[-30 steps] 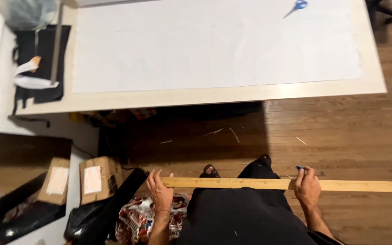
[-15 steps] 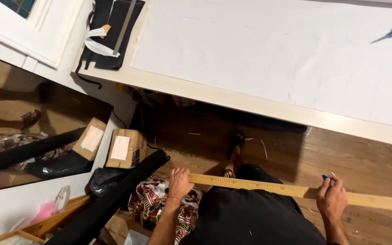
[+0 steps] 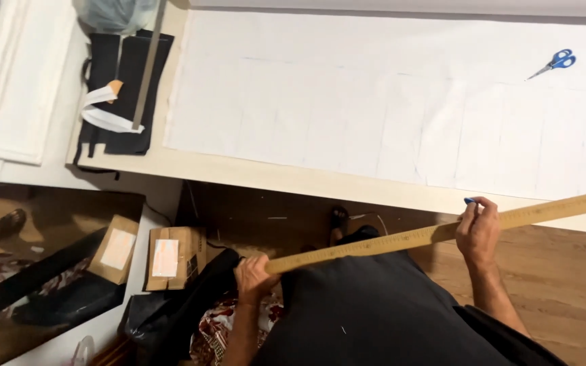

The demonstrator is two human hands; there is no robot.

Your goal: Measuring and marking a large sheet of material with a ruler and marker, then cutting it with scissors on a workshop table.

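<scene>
Gripping a long wooden measuring stick (image 3: 442, 234) with both hands, in front of the body and just short of the table edge (image 3: 320, 181). Left hand (image 3: 256, 276) clenching around the stick's near end, fingers wrapped over it, steadying the low end beside the dark-clothed torso. Right hand (image 3: 477, 230) closing around the stick further along, pinching what looks like a small blue-tipped marker (image 3: 469, 200) against the wood at the same time, probably so neither needs putting down. Stick tilting upward toward the right, its far end running out past the frame, crossing over the table's front rim there. Holding at two spread points likely keeping such a long, thin piece from sagging or swinging.

Lying flat across most of the tabletop: a large white sheet of fabric or paper (image 3: 347, 102), faintly marked with ruled lines and boxes, spread smooth and square to the edge. Resting on the sheet's far right corner, well apart from both hands: blue-handled scissors (image 3: 552, 64). At the table's left end, off the sheet: folded black cloth (image 3: 122, 88) with a white strip and a slim metal ruler (image 3: 147, 68) laid across it.

Sitting on the floor to the left, beside the legs: two taped cardboard boxes (image 3: 171, 256), a dark bag, patterned red-and-white fabric (image 3: 222, 325). Leaning at far left: a mirror (image 3: 28, 264) reflecting floor and clutter.
</scene>
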